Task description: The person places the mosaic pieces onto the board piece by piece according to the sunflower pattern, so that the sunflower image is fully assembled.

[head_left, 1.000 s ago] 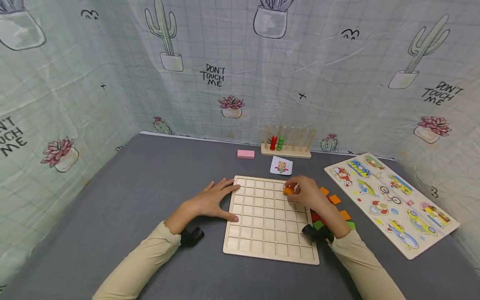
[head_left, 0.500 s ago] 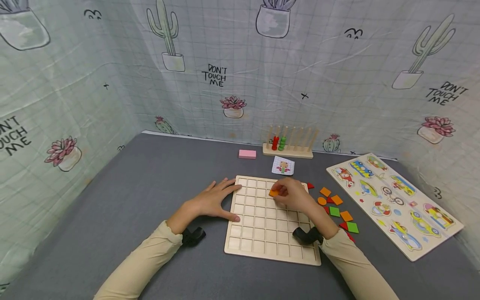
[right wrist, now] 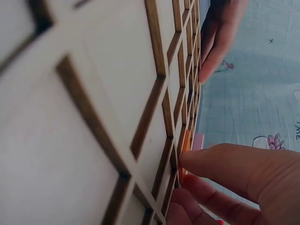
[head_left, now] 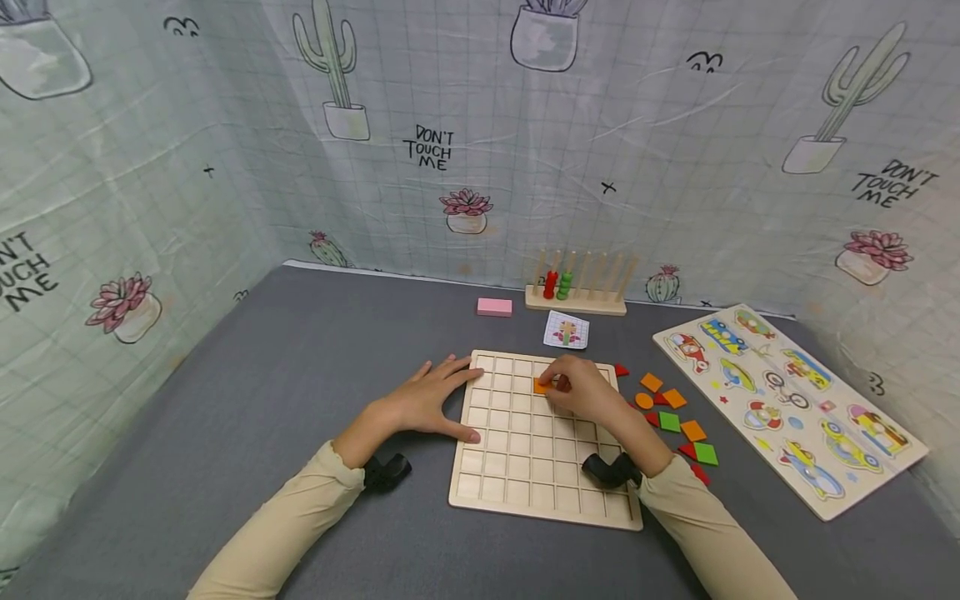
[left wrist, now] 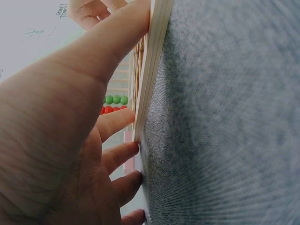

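A wooden grid board [head_left: 517, 450] lies flat on the grey table. My left hand [head_left: 427, 400] is spread at its left side, with fingertips and thumb touching the edge; the left wrist view shows that hand [left wrist: 93, 122] against the board's side. Over the upper part of the grid, my right hand [head_left: 585, 387] pinches an orange square tile [head_left: 539, 386] at one of the cells. In the right wrist view, the thumb and fingers touch the thin orange tile [right wrist: 186, 140], low at the grid. Whether the tile sits fully down in the cell is hard to tell.
Right of the board lie loose tiles: orange squares [head_left: 693, 431], green squares [head_left: 669, 422], red triangles and an orange circle [head_left: 643, 401]. A pattern card [head_left: 566, 331], a pink block [head_left: 494, 307] and a bead rack [head_left: 576, 300] stand behind. A vehicle puzzle board [head_left: 787, 408] lies far right.
My right hand has moved left across the grid with the orange tile, then lowered it at an upper cell. The loose tiles have come into sight. My left hand stays at the board's edge.
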Demonstrator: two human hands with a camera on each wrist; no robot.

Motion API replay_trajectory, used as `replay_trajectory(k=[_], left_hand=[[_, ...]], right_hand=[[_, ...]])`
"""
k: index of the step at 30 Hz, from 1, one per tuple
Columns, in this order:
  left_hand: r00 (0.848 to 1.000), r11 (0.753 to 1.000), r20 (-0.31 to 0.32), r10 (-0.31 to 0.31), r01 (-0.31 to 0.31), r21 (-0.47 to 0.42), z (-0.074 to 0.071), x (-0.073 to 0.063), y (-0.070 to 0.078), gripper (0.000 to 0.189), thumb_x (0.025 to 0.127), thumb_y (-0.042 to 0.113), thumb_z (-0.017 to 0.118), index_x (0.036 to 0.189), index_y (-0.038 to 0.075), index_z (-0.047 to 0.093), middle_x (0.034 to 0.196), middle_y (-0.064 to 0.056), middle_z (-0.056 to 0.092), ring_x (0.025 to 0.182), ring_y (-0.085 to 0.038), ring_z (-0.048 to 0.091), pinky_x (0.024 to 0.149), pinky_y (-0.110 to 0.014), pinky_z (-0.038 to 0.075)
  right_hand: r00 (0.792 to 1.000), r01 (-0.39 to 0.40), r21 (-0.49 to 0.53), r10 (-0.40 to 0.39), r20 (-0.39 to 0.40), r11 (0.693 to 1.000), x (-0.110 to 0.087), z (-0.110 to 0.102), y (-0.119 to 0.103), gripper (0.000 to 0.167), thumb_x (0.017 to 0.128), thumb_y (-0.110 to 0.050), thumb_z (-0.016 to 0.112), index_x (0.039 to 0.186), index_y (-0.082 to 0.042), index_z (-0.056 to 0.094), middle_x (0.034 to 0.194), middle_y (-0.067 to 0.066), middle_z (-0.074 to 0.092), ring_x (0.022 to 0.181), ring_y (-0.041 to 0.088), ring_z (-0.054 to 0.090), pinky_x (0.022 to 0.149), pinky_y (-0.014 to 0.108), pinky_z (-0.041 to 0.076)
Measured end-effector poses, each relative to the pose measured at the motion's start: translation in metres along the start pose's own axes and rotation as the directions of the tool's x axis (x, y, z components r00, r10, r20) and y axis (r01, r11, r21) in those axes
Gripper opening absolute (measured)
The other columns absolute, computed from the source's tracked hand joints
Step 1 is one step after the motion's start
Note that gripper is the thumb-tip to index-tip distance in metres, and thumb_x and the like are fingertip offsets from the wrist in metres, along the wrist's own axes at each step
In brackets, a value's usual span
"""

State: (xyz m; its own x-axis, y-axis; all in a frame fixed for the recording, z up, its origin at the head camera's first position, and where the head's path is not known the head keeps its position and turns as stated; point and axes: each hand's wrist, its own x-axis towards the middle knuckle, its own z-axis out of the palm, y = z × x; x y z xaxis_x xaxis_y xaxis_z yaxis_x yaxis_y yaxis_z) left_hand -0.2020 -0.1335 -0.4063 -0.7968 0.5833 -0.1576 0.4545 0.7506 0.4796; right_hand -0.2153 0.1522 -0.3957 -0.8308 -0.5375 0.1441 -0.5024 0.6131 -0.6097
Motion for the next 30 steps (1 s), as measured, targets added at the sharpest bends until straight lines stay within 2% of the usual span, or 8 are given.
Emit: replay_trajectory(k=[6,11,18,22,30], left_hand=[[1.000,1.000,-0.001,-0.005,0.005,-0.005,0.002,-0.002,0.000,0.101,0.076,0.059,0.076,0.155,0.019,0.028,0.163,-0.009,0.016,0.150,-0.033,0.007,0.118,-0.058,0.003],[1.000,1.000,-0.007,0.000,0.000,-0.002,0.003,-0.002,0.001,0.101,0.076,0.059,0.076,0.155,0.019,0.028,0.163,-0.008,0.016,0.150,-0.032,0.007,0.118,-0.058,0.003],[1.000,1.000,-0.010,-0.002,0.002,-0.003,0.003,-0.001,0.002,0.100,0.076,0.058,0.076,0.155,0.019,0.029,0.163,-0.009,0.016,0.150,-0.032,0.008,0.118,-0.058,0.003],[1.000,1.000,-0.012,0.003,-0.003,-0.001,0.003,-0.001,0.001,0.100,0.076,0.058,0.076,0.155,0.019,0.029,0.163,-0.008,0.016,0.150,-0.032,0.008,0.118,-0.058,0.003],[1.000,1.000,-0.008,0.005,-0.005,-0.007,0.003,-0.001,0.001,0.100,0.077,0.057,0.076,0.155,0.019,0.028,0.163,-0.008,0.015,0.150,-0.032,0.007,0.118,-0.057,0.002]], right_hand=[[0.999,-0.049,-0.005,0.049,-0.004,0.999,-0.002,-0.004,0.001,0.010,0.086,0.002,0.068,0.095,0.002,0.072,0.092,0.013,0.065,0.069,0.015,0.053,0.060,0.026,0.043],[0.994,-0.093,-0.003,0.093,-0.050,0.996,-0.010,-0.013,0.008,0.009,0.087,0.001,0.067,0.095,0.002,0.072,0.095,0.015,0.065,0.071,0.019,0.056,0.058,0.026,0.045],[0.988,-0.102,-0.032,0.097,-0.123,0.994,-0.019,-0.027,0.020,0.011,0.086,0.004,0.065,0.095,0.005,0.071,0.097,0.021,0.065,0.072,0.024,0.057,0.057,0.027,0.045],[0.981,-0.141,-0.081,0.128,-0.146,0.987,-0.023,-0.036,0.028,0.012,0.086,0.005,0.065,0.096,0.006,0.071,0.093,0.020,0.063,0.068,0.021,0.053,0.059,0.030,0.041],[0.977,-0.192,-0.132,0.176,-0.121,0.973,-0.032,-0.052,0.042,0.013,0.087,0.004,0.064,0.098,0.007,0.070,0.082,0.015,0.055,0.063,0.017,0.042,0.062,0.033,0.035]])
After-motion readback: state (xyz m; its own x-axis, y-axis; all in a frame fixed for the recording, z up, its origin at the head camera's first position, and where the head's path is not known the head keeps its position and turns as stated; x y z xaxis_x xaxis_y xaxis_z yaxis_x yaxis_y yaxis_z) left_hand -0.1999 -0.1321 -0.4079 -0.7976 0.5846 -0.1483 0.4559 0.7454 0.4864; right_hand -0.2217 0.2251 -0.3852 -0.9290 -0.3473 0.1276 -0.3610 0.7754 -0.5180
